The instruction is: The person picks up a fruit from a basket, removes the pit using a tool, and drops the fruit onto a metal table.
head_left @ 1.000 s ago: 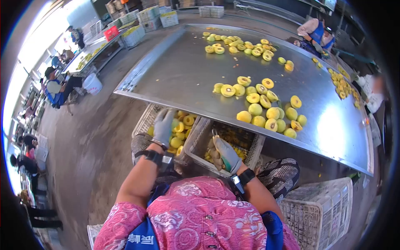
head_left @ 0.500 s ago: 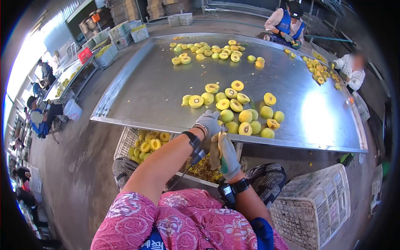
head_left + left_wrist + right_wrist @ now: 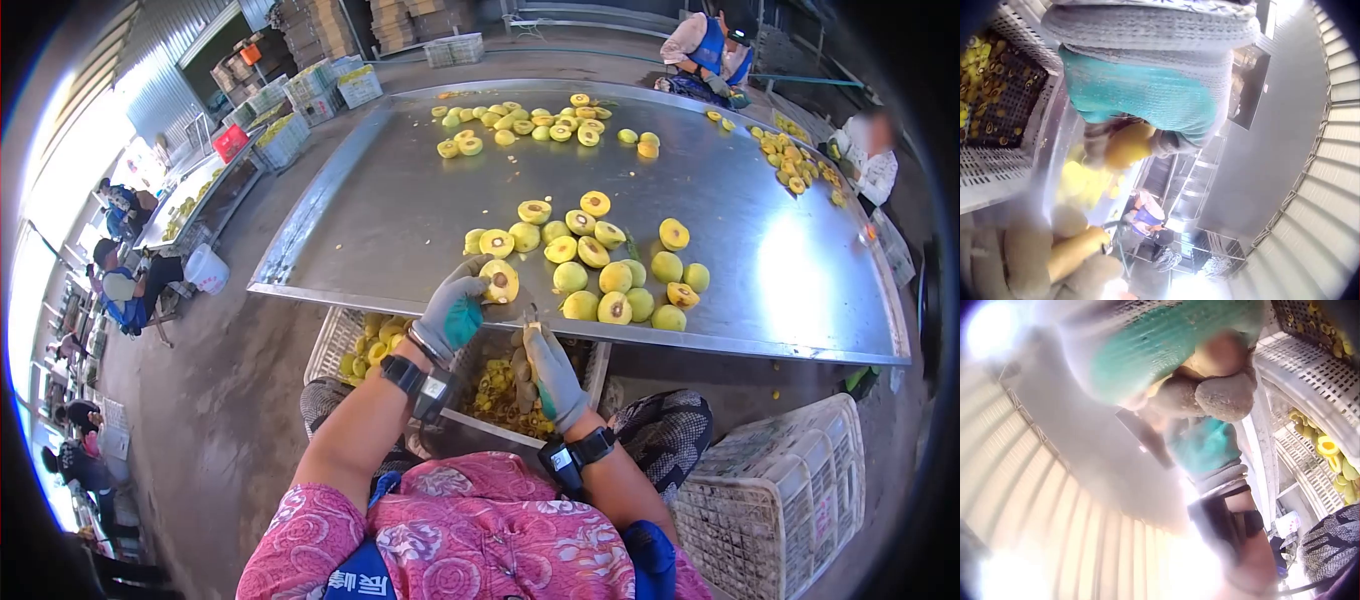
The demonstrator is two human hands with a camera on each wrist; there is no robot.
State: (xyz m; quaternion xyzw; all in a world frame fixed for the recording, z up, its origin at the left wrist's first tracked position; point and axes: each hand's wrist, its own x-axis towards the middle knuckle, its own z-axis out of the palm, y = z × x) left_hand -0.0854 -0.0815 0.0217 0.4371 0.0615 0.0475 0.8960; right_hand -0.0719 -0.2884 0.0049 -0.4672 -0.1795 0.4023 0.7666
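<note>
My gloved left hand [image 3: 452, 305] holds a peach half [image 3: 499, 282] at the table's near edge, its cut face with the brown pit showing in the head view. In the left wrist view the yellow peach half [image 3: 1130, 147] sits between thumb and fingers. My gloved right hand [image 3: 553, 375], just to the right and lower, grips a pitting tool with a yellow handle [image 3: 1075, 253] and a small metal tip. Most of the handle is hidden by the fingers. Several peach halves [image 3: 613, 308] lie cut side up or down on the metal table [image 3: 370, 220] beyond both hands.
Below the table edge stand a crate [image 3: 322, 352] of peach halves and a crate [image 3: 600, 375] with pits and scraps. An upturned white crate [image 3: 775, 500] is at the right. More peaches [image 3: 520, 122] lie farther back. Other people work around the table's far right.
My left hand has gone from the left crate up to the table and now holds a peach half, lifted toward me. The right hand keeps the tool, raised from over the scrap crate.
</note>
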